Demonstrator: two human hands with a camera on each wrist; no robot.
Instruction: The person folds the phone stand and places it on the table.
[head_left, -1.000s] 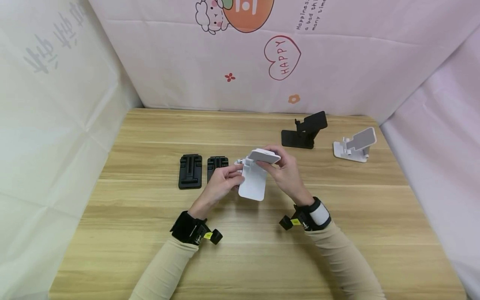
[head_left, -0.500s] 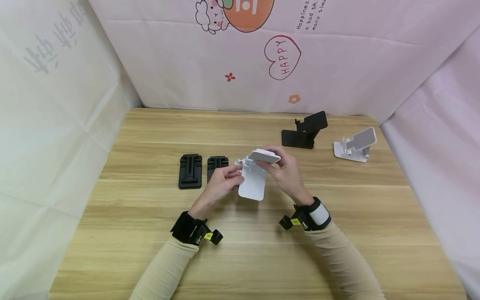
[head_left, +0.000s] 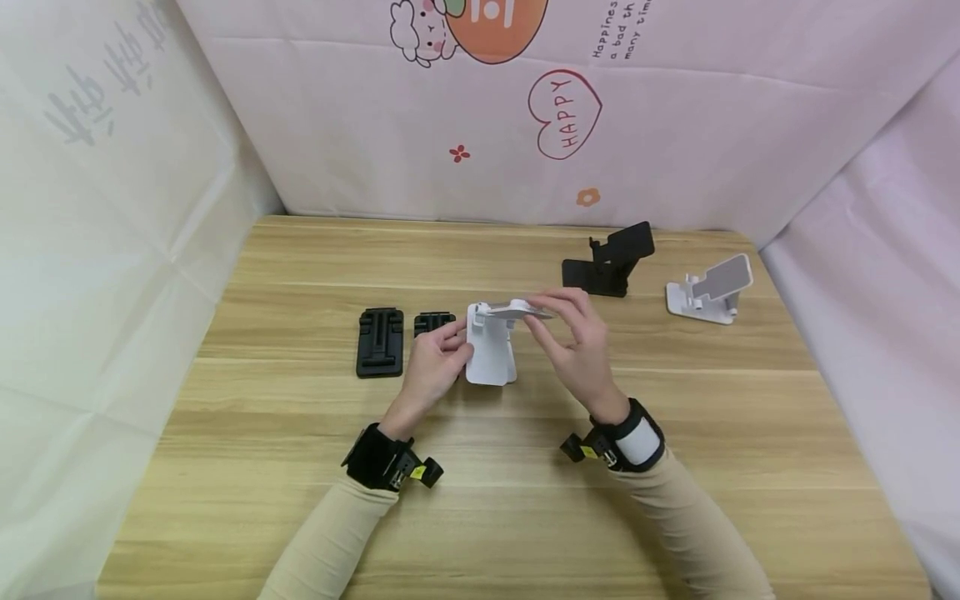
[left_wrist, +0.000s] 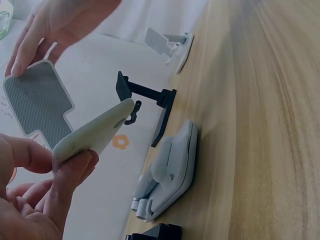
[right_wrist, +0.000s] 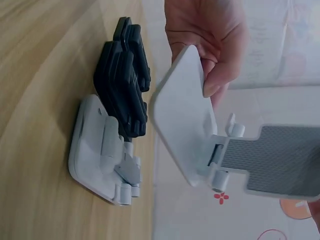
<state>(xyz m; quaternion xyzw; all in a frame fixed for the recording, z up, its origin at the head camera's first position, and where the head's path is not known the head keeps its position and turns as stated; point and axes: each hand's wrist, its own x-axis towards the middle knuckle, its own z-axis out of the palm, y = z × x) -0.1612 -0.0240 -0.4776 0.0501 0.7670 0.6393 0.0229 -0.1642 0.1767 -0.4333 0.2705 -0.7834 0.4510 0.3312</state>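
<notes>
A white phone stand (head_left: 487,354), partly unfolded, is held above the table by both hands. My left hand (head_left: 433,367) pinches the edge of its flat base plate, thumb on one side and fingers on the other. With thumb and fingers, my right hand (head_left: 581,350) grips the far end of its hinged plate, whose grey textured pad (left_wrist: 40,100) shows in the left wrist view. Below lies a folded white phone stand (right_wrist: 95,150), mostly hidden in the head view. Two folded black phone stands (head_left: 379,343) lie left of it, one partly covered by my left hand.
An unfolded black phone stand (head_left: 628,244) stands at the back right of the wooden table (head_left: 480,517). Farther right stands an unfolded white phone stand (head_left: 722,279). White printed cloth (head_left: 360,150) hangs behind the table and along its sides.
The held white phone stand has shifted slightly left and its hinged plate has tilted, now seen nearly edge-on. My right hand's fingers have moved along the plate's end.
</notes>
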